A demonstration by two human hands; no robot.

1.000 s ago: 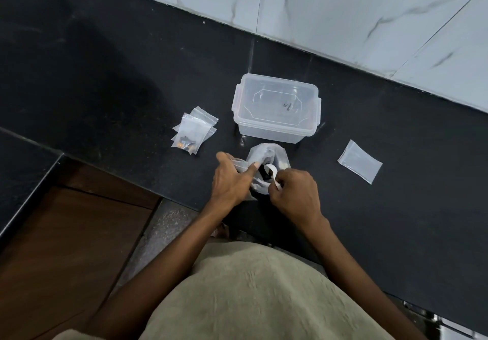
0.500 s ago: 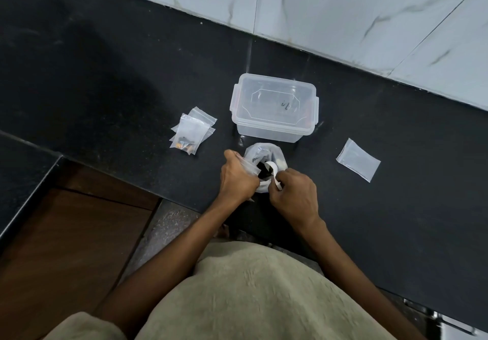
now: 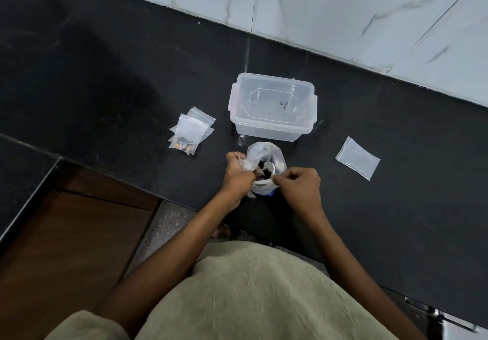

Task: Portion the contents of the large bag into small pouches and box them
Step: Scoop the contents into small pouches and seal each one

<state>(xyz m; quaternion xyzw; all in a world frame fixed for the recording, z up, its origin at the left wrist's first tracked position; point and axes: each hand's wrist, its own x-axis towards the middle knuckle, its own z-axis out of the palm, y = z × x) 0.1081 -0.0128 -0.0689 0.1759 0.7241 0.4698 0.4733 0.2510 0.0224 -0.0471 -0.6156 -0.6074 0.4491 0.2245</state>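
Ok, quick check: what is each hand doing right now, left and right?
Left hand: fingers curled, gripping the left edge of the large bag.
Right hand: pinching the bag's near edge between thumb and fingers.

The person wears a loose, pale khaki-beige cloth top (image 3: pixel 253 294) of soft, faintly textured fabric that fills the lower view. Its short sleeve (image 3: pixel 87 325) ends high on the left arm, and both forearms are bare, without watch or rings.
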